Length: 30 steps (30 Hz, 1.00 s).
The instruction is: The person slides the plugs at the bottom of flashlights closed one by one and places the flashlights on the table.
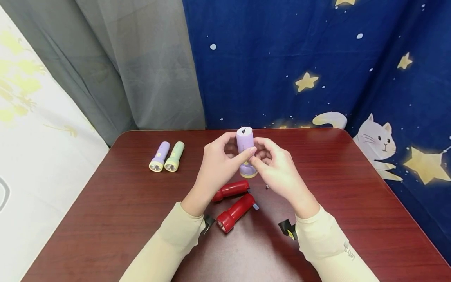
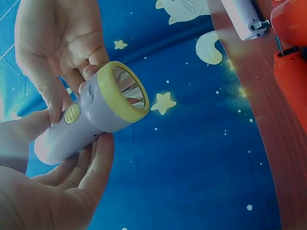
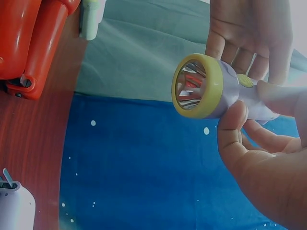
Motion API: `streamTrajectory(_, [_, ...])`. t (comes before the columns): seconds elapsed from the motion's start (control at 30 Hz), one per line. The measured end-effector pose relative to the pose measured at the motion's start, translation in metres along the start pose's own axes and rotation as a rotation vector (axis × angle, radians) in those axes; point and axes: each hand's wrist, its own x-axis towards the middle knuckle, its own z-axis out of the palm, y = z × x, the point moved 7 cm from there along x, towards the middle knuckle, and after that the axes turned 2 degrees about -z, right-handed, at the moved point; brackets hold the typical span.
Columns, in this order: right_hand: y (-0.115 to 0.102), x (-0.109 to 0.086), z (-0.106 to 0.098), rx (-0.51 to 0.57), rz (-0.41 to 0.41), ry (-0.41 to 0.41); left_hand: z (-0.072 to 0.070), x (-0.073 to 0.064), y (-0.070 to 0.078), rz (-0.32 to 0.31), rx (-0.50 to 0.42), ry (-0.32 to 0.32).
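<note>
Above the middle of the table, both hands hold one lavender flashlight [image 1: 245, 140] with a yellow rim. It tilts lens-down in the head view, its white tail end with a dark mark facing up. My left hand [image 1: 220, 162] grips it from the left, thumb across the body. My right hand [image 1: 278, 168] holds the other side, its thumb close to the left thumb. The left wrist view shows the yellow switch [image 2: 72, 114] beside a thumb. In the right wrist view the lens [image 3: 191, 85] is unlit. Fingers behind the body are partly hidden.
Two red flashlights [image 1: 235, 213] with metal prongs sticking out lie below the hands. A lavender flashlight [image 1: 160, 154] and a green one [image 1: 175, 156] lie at the table's left. Another lavender flashlight [image 2: 241, 19] with extended prongs lies on the table, mostly hidden in the head view.
</note>
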Motion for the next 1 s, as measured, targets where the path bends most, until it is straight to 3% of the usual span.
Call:
streamTrajectory(0.27, [-0.001,0.001,0.000,0.016,-0.007,0.001,-0.004,0.000,0.002,0.030,0.003,0.060])
streamTrajectory(0.67, [0.002,0.002,0.003,-0.032,-0.009,-0.035,-0.007,0.003,0.000,0.019,0.007,0.060])
streamTrajectory(0.83, [0.004,0.001,0.004,-0.047,-0.029,-0.045,-0.016,0.011,-0.008,0.007,0.064,0.087])
streamTrajectory(1.0, [0.006,0.000,0.004,-0.053,-0.019,-0.055,-0.032,0.026,-0.026,-0.070,0.155,0.119])
